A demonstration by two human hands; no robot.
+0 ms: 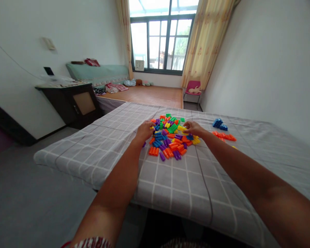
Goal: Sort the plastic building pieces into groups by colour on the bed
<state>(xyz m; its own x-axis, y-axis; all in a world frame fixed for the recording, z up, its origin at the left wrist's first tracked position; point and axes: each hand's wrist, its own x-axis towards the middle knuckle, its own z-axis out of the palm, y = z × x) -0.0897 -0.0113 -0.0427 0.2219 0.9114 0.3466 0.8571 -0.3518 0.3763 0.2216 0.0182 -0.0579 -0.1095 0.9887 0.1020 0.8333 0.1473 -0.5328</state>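
Note:
A heap of small bullet-shaped plastic building pieces (174, 144) in orange, purple, blue, green and yellow lies on the grey checked cloth. At its left edge is my left hand (145, 131), fingers curled in a pinch, with a bit of yellow showing at the tips. My right hand (193, 127) reaches in from the other side, its thumb and fingers closed on a yellow piece (181, 128). Below the right hand, more yellow pieces (196, 140) lie next to a dark blue one. The fingers partly hide what each hand grips.
Right of my right arm sit a stack of blue pieces (219, 124) and a group of orange pieces (224, 136). A yellow piece (234, 147) shows beside the forearm. Beyond the cloth-covered table (113, 127) are a bed (157, 94), a dark cabinet (72, 103) and a pink chair (193, 86).

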